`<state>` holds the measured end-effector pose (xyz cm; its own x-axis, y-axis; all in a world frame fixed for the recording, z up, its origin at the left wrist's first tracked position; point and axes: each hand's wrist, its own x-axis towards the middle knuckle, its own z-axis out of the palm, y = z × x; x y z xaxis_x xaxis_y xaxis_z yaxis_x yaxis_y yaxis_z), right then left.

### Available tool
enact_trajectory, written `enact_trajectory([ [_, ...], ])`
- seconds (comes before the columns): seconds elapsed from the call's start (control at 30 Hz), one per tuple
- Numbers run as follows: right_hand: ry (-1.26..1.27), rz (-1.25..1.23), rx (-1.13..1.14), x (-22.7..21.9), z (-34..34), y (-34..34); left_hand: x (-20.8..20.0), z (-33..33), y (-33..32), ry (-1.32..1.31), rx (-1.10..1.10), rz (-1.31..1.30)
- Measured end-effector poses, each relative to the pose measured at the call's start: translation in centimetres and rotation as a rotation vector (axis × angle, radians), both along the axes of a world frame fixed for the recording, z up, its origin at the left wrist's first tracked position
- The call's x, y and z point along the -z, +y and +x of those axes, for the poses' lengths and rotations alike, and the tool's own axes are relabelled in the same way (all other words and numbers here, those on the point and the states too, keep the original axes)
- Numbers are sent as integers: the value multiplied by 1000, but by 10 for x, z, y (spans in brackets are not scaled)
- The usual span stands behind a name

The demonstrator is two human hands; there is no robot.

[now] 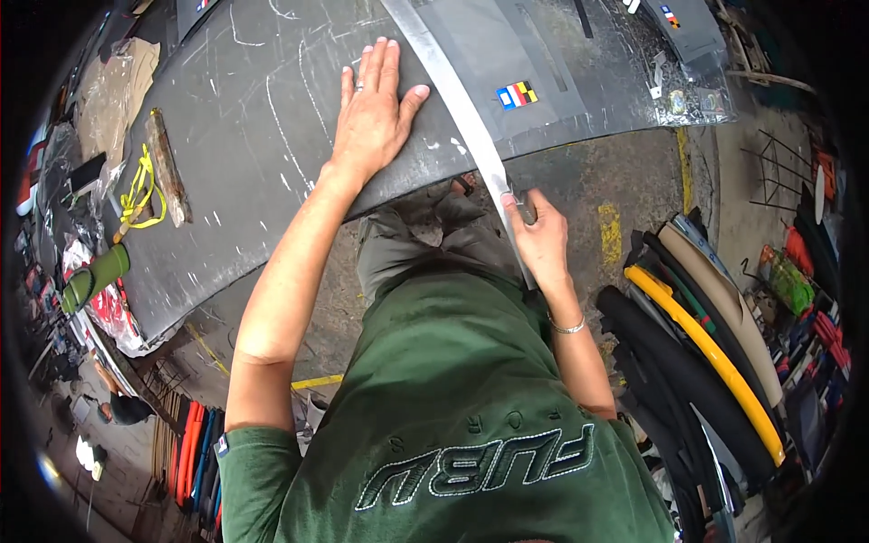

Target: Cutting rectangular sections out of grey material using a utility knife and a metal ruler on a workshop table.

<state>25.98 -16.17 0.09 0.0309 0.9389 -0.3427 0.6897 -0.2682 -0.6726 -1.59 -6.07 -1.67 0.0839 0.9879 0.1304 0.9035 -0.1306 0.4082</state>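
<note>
My left hand point(374, 122) lies flat on the dark sheet-covered tabletop point(244, 181), fingers stretched out, a ring on one finger. Beside it a long silver metal straightedge point(457, 100) runs from the far side over the table's near edge toward my body. At that near end my right hand point(540, 235) is closed on the straightedge, thumb on its face. A small dark thing shows between these fingers, too hidden to name. Right of the straightedge lies a grey fabric panel point(489, 50) with a small coloured flag patch point(517, 95).
A second grey panel point(683, 32) lies at the far right. On the left are a wooden stick point(169, 167), yellow cord point(143, 190) and a green roll point(95, 276). Rolls of black material point(683, 376) and a yellow roll point(706, 353) stand at my right. A person point(127, 407) is at lower left.
</note>
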Motion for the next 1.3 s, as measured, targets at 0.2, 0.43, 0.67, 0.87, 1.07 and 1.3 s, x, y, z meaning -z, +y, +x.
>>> enact_trajectory([
  [0.2, -12, -108, 0, -10, -8, 5, -1, -16, 29, 79, 132, 78],
  [0.43, 223, -194, 138, 3, -12, 6, 6, -16, 31, 167, 125, 143],
  [0.67, 361, -104, 213, 4, -30, 23, -16, -8, 31, 91, 165, 16],
  [0.87, 416, -94, 299, 7, -41, 32, -23, -2, 32, 115, 149, -11],
  [1.07, 444, -127, 341, 7, -43, 35, -23, -4, 31, 136, 130, -40],
  [1.3, 526, -140, 366, 11, -40, 33, -26, -3, 33, 144, 138, -86],
])
